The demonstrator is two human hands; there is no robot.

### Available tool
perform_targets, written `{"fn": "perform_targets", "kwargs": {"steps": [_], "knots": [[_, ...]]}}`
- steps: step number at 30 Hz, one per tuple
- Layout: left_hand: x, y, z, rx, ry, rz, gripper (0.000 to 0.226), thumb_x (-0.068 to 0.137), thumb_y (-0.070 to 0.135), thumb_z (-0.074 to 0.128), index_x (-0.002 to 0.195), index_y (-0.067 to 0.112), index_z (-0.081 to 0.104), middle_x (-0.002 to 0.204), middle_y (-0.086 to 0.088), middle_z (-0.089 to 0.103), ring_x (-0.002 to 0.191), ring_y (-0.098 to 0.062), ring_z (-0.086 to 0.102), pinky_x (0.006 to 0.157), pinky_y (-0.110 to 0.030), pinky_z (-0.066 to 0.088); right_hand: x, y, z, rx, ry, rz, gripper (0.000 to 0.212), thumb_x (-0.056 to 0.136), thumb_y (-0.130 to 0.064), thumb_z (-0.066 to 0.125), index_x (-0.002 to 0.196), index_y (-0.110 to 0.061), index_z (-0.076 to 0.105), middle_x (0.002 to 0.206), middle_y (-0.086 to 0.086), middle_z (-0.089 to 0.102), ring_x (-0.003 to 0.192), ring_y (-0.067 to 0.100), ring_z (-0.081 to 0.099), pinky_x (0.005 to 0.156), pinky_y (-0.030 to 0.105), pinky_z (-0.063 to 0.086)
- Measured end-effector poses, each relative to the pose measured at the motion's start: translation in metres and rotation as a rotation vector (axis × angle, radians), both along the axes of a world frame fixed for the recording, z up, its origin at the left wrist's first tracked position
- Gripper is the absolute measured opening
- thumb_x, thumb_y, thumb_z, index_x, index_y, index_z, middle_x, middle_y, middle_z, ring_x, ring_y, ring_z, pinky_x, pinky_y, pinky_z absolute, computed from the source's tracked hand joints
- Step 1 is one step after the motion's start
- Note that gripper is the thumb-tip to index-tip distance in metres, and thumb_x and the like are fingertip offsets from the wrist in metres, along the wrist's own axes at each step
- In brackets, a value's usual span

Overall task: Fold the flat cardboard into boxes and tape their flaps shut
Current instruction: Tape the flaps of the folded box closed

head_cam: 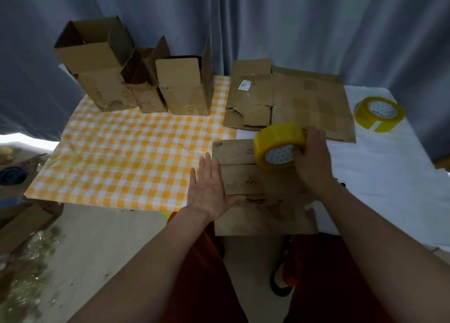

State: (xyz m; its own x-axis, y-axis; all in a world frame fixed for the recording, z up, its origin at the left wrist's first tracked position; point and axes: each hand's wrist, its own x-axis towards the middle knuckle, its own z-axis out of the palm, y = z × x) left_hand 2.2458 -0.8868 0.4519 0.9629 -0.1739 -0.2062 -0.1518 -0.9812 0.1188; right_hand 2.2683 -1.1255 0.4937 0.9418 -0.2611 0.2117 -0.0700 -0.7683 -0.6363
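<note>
**Box taping station: items in view**

Brown cardboard box (258, 176) – lying at the near edge of the surface (389, 176), flaps closed along a centre seam. Left hand (209, 188) – fingers straight, flat against the box's 9 o'clock side. Right hand (313, 157) – fingers curled round a yellow tape roll (280, 146), set on the box top. Second yellow tape roll (379, 113) at 2 o'clock. Flat cardboard sheets (292, 98) at 12 o'clock. Three upright open cardboard boxes (136, 79) at 10 o'clock on yellow checked cloth (126, 157).
</note>
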Motion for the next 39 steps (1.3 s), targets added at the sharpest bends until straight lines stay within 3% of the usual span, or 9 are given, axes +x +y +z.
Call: {"fn": "perform_targets", "kwargs": {"steps": [4,10,13,17,20,26,31,37,39], "knots": [[0.011,-0.025,0.017,0.192,0.017,-0.014,0.152,0.050,0.099,0.038,0.145,-0.005,-0.019,0.154,-0.025,-0.024,0.143,-0.038,-0.021,0.118,-0.050,-0.008,0.000,0.007,0.008,0.314,0.066,-0.048,0.038,0.096,-0.012,0.044,0.134,-0.013,0.038,0.131,0.012,0.046,0.116,0.027,0.048,0.088,0.034,0.042],[0.015,-0.044,0.013,0.175,0.011,-0.130,0.139,0.064,0.093,0.036,0.146,-0.004,-0.020,0.156,-0.022,-0.022,0.144,-0.034,-0.021,0.119,-0.045,-0.008,-0.007,0.015,0.008,0.409,0.124,-0.067,0.033,0.097,-0.017,0.048,0.128,-0.005,0.044,0.121,0.014,0.052,0.102,0.024,0.051,0.076,0.015,0.042],[0.014,-0.044,0.011,0.202,0.015,-0.120,0.138,0.063,0.094,0.033,0.145,-0.004,-0.021,0.155,-0.022,-0.023,0.144,-0.034,-0.022,0.119,-0.045,-0.009,-0.003,0.016,0.007,0.416,0.120,-0.067,0.029,0.098,-0.014,0.045,0.125,-0.003,0.047,0.124,0.018,0.052,0.113,0.032,0.050,0.088,0.033,0.043],[0.015,-0.045,0.012,0.195,0.026,-0.117,0.139,0.063,0.094,0.032,0.145,-0.003,-0.022,0.155,-0.021,-0.024,0.144,-0.033,-0.024,0.119,-0.044,-0.011,0.001,-0.008,0.009,0.284,0.100,-0.062,0.040,0.096,-0.011,0.045,0.135,-0.010,0.040,0.132,0.013,0.049,0.119,0.029,0.047,0.087,0.030,0.037],[0.013,-0.046,0.013,0.189,0.033,-0.109,0.138,0.063,0.094,0.034,0.144,-0.003,-0.024,0.155,-0.020,-0.026,0.143,-0.031,-0.025,0.119,-0.043,-0.012,0.000,-0.042,0.011,0.094,0.068,-0.120,0.045,0.092,-0.011,0.049,0.136,-0.011,0.039,0.133,0.016,0.047,0.121,0.034,0.045,0.094,0.043,0.040],[0.014,-0.047,0.012,0.187,0.032,-0.110,0.139,0.062,0.094,0.034,0.144,-0.001,-0.025,0.155,-0.018,-0.027,0.143,-0.030,-0.027,0.119,-0.042,-0.013,-0.005,-0.073,0.017,-0.279,-0.018,-0.118,0.050,0.084,-0.006,0.052,0.132,-0.014,0.042,0.129,0.017,0.041,0.118,0.036,0.040,0.076,0.050,0.043],[0.014,-0.049,0.014,0.192,0.067,-0.104,0.138,0.059,0.096,0.033,0.144,0.008,-0.029,0.153,-0.021,-0.030,0.141,-0.032,-0.030,0.118,-0.045,-0.012,0.000,-0.077,0.008,0.248,0.008,-0.191,0.039,0.087,-0.009,0.053,0.126,-0.011,0.051,0.122,0.015,0.057,0.111,0.032,0.054,0.080,0.031,0.039],[0.014,-0.087,0.016,0.153,0.088,-0.146,0.127,0.070,0.086,0.042,0.146,0.009,-0.024,0.154,-0.019,-0.029,0.142,-0.034,-0.026,0.118,-0.047,-0.011,-0.007,-0.060,-0.007,0.444,0.014,-0.351,0.037,0.094,-0.019,0.054,0.126,-0.004,0.043,0.124,0.017,0.054,0.113,0.031,0.051,0.074,0.017,0.031],[0.009,-0.096,0.012,0.119,0.056,-0.212,0.113,0.080,0.078,0.040,0.147,0.013,-0.025,0.156,-0.015,-0.026,0.144,-0.032,-0.024,0.118,-0.047,-0.010,-0.006,-0.059,-0.008,0.513,0.011,-0.353,0.036,0.093,-0.018,0.056,0.125,-0.005,0.045,0.124,0.015,0.055,0.114,0.030,0.052,0.080,0.022,0.036]]}}
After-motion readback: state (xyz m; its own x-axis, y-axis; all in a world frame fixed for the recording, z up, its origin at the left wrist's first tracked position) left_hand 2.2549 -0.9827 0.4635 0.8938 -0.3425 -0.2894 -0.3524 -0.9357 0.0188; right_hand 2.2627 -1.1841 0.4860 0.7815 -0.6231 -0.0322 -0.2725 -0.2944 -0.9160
